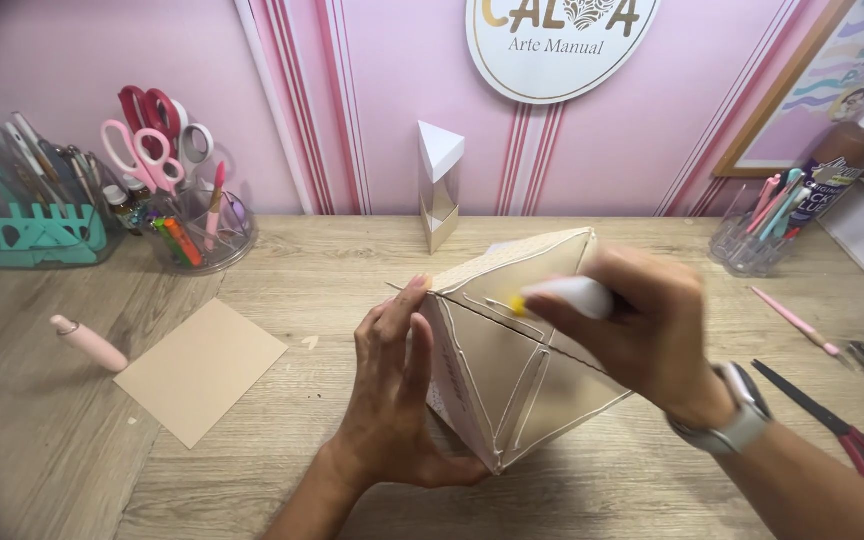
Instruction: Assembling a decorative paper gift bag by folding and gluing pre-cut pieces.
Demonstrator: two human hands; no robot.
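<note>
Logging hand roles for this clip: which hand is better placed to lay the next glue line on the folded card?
Right. The right hand holds the glue pen with its tip on the card, beside lines already laid. The left hand lies flat against the card's edge, steadying it.

Bare desk between pen cup and cardboard square
</note>
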